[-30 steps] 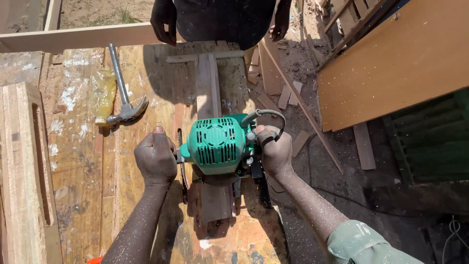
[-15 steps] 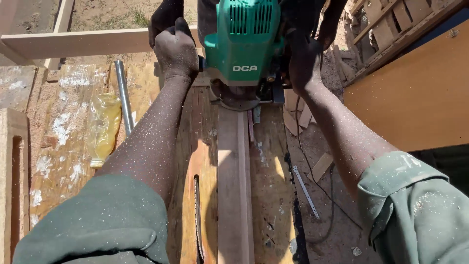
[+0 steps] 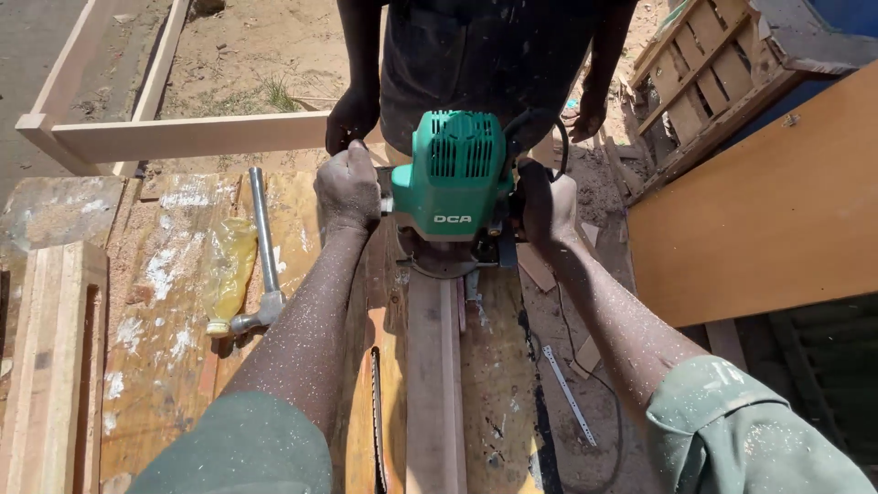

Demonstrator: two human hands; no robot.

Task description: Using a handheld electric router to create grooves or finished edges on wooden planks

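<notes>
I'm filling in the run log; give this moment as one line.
left hand: grips router side | right hand: grips other side | green router: on wood strip | hammer: lying left

The green electric router (image 3: 455, 178) hides its own cutter and the far end of the long wooden plank (image 3: 434, 384). The plank's near end runs off the bottom edge, and the top edge cuts off the co-worker in dark clothes (image 3: 476, 55) above the chest.

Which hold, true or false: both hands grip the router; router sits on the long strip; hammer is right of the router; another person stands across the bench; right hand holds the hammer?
1. Left hand and right hand grip the green router: true.
2. Router sits on the long strip: true.
3. Hammer lies right of the router: false, left.
4. Another person stands across the bench: true.
5. Right hand holds the hammer: false, it lies untouched.
</notes>
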